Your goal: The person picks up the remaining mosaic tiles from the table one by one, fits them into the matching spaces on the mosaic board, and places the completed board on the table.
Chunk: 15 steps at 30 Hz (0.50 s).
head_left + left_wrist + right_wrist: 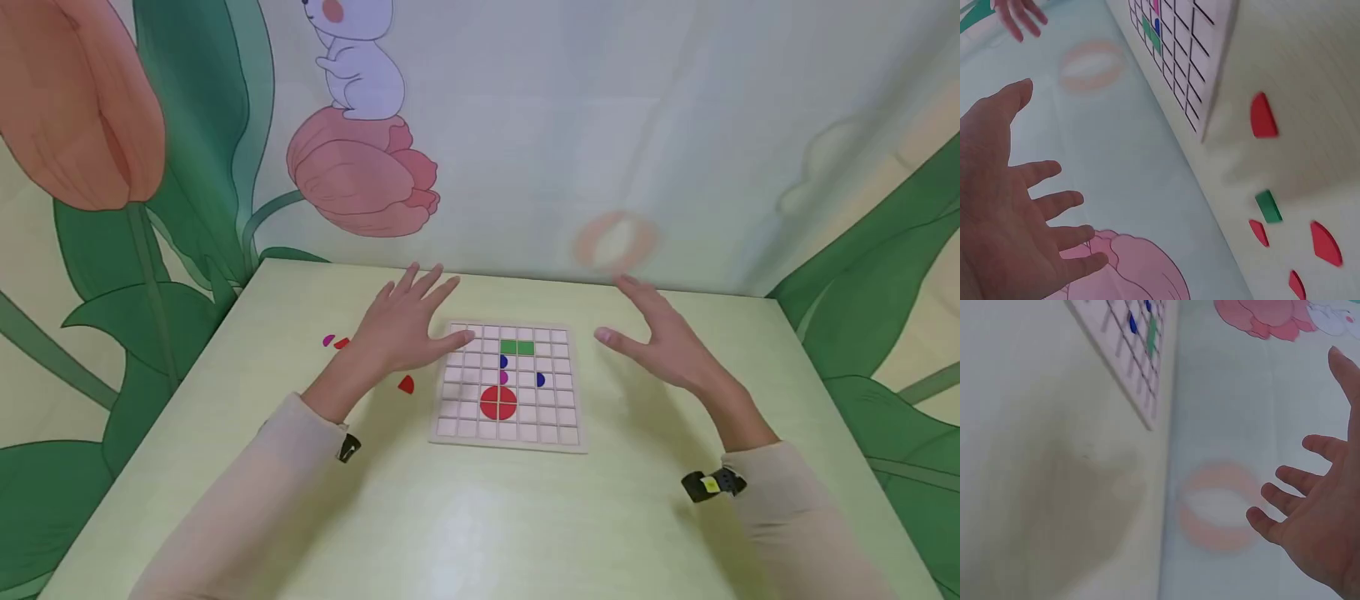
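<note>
A white grid board [510, 448] lies on the table. On it, red quarter-circle pieces [490, 411] form a full circle, with two green squares [517, 347], a magenta half-circle [504, 377] and blue half-circles [540, 380] in other cells. My left hand [401, 333] hovers with fingers spread over the board's left side, its thumb above the upper left corner in the head view. My right hand [667, 342] is held in the air right of the board, fingers extended. Neither hand holds anything.
Left of the board lie loose pieces: a red quarter-circle [406, 384], a magenta piece [328, 341], another red piece [342, 343], and a green block [1268, 206] hidden behind the left hand in the head view. A flower-printed curtain [525, 150] hangs behind the table.
</note>
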{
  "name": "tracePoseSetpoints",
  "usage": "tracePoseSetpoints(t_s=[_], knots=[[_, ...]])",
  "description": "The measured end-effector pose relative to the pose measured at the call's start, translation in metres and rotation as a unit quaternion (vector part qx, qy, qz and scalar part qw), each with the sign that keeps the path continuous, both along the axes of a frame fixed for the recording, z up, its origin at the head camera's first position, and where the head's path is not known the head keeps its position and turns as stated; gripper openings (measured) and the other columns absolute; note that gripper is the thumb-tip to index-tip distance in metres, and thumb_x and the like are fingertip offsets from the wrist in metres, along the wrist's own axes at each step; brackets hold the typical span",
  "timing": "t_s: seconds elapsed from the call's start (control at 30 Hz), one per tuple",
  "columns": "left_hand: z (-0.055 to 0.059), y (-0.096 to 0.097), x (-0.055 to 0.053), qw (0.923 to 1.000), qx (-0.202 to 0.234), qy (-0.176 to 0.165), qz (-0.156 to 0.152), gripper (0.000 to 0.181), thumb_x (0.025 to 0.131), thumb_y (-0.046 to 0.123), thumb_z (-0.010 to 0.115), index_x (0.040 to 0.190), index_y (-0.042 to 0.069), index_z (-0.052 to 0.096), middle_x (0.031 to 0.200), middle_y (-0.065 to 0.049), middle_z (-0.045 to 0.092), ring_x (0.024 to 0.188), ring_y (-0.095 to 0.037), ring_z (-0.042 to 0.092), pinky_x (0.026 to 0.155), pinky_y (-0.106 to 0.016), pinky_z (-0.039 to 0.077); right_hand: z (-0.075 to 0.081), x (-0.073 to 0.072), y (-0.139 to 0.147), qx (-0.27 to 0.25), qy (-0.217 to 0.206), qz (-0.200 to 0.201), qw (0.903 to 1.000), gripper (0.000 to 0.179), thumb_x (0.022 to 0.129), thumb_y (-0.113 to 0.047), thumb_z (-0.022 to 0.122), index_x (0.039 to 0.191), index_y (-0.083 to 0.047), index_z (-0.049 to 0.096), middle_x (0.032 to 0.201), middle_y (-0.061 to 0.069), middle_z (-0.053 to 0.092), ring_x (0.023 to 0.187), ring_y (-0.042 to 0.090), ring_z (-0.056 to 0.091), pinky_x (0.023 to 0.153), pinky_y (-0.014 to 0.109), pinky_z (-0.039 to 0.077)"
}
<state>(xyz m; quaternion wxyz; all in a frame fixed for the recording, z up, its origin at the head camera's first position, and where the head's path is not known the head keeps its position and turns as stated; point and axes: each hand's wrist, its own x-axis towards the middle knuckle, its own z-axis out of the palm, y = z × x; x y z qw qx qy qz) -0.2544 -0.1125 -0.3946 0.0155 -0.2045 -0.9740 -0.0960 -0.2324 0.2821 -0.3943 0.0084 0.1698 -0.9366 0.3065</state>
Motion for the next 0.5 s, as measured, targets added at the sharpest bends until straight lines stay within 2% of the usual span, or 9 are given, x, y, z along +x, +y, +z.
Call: tracePoseSetpoints(t_s=[0.1,0.2,0.33,0.5], knots=[[-0.002,-0.019,0.001,1.0000,0.007,0.000,0.002,0.090,0.096,0.070,0.059,0.168,0.022,0.032,0.174,-0.010,0.026,0.161,-0.039,0.015,0.125,-0.061,0.022,-0.015,-0.001,-0.008,-0.007,-0.026,0.010,0.9996,0.094,0.097,-0.060,0.070,0.170,-0.025,0.021,0.175,0.005,0.020,0.161,0.035,0.018,0.122,0.069,0.021],[-0.006,-0.042,0.000,0.9997,0.024,-0.008,0.007,0.088,0.096,0.066,0.064,0.165,0.018,0.038,0.169,-0.013,0.036,0.158,-0.038,0.027,0.122,-0.061,0.030,-0.032,-0.002,-0.018,0.011,-0.042,0.023,0.9988,0.099,0.095,-0.065,0.069,0.171,-0.025,0.019,0.175,0.007,0.021,0.160,0.034,0.019,0.122,0.066,0.023],[-0.013,-0.070,-0.001,0.9975,0.053,-0.040,0.026,0.085,0.095,0.058,0.072,0.162,0.013,0.043,0.162,-0.017,0.044,0.150,-0.039,0.039,0.117,-0.065,0.036,-0.054,-0.002,-0.026,0.061,-0.055,0.034,0.9960,0.104,0.091,-0.071,0.070,0.170,-0.021,0.024,0.173,0.014,0.025,0.158,0.040,0.023,0.120,0.068,0.027],[-0.031,-0.091,-0.005,0.9917,0.079,-0.097,0.030,0.078,0.093,0.039,0.082,0.156,0.006,0.050,0.156,-0.021,0.047,0.142,-0.044,0.043,0.112,-0.063,0.042,-0.077,0.005,-0.027,0.120,-0.078,0.040,0.9890,0.108,0.084,-0.074,0.074,0.167,-0.017,0.034,0.170,0.019,0.030,0.155,0.045,0.027,0.117,0.070,0.031]])
